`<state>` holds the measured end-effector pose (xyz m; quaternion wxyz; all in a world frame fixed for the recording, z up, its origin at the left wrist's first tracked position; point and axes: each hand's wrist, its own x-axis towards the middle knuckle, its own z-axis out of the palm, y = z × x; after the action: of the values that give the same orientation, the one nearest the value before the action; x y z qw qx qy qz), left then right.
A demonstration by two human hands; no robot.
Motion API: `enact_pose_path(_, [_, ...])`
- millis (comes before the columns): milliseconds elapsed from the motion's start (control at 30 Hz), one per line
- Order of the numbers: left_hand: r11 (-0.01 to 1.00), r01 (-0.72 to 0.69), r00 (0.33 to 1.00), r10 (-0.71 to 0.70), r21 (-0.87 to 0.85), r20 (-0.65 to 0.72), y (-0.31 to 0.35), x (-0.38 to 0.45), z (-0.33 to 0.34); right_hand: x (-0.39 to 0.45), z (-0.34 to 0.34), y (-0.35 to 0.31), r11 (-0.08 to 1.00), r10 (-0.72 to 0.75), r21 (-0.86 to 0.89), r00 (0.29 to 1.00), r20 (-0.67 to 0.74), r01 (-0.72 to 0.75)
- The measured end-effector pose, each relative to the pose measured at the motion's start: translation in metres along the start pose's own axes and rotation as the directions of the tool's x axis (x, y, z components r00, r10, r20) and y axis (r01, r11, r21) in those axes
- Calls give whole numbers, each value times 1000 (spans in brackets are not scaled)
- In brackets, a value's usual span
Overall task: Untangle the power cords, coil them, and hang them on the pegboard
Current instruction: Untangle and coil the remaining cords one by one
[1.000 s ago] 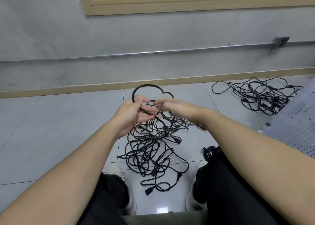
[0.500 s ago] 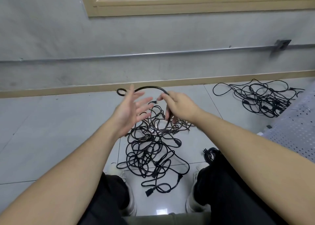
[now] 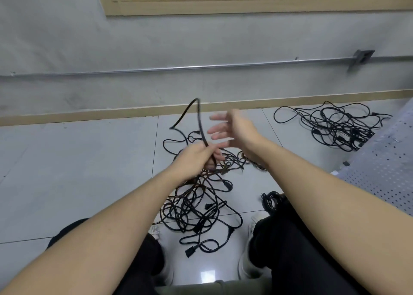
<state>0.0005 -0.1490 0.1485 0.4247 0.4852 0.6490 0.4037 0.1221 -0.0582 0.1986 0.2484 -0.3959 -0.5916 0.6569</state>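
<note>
The person sits facing a grey wall (image 3: 67, 37), with a tiled floor (image 3: 67, 165) between the knees and the baseboard. Reaching in from the lower left, the left hand (image 3: 193, 158) has its fingers (image 3: 212, 158) curled round a black power cord (image 3: 199, 125); the cord rises from the fist, bends sharply at the top in front of the baseboard and drops back down to the left, its end hanging free above the floor. Below and behind this hand lies the tangled heap of cords (image 3: 196, 205), spread on the tiles between the two legs, with a plug (image 3: 191, 253) at its nearest edge and another connector (image 3: 228, 184) on its right side. Just right of the raised cord, the right hand (image 3: 232, 130) is held in the air with its fingers (image 3: 218, 129) spread and loose, gripping nothing and not touching the cord. Near the right knee sits a small coiled cord (image 3: 271, 199) on the floor. Further right, near the baseboard and well apart from the middle heap, a second pile of cords (image 3: 335, 127) lies on the tiles. At the right edge, a white pegboard (image 3: 384, 171) slopes into view.
</note>
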Motion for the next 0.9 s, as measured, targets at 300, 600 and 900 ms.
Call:
enact_pose_path(300, [762, -56, 989, -48, -645, -142, 30, 0, -29, 3, -22, 35, 616, 148, -750, 899, 412, 242])
enact_pose_path(600, [815, -43, 994, -26, -578, -110, 19, 6, -42, 4, -4, 5, 808, -403, -473, 915, -9, 351])
enact_pose_path(900, [900, -98, 978, 8, 425, 209, -18, 5, 15, -13, 1, -17, 962, -218, 137, 967, -129, 235])
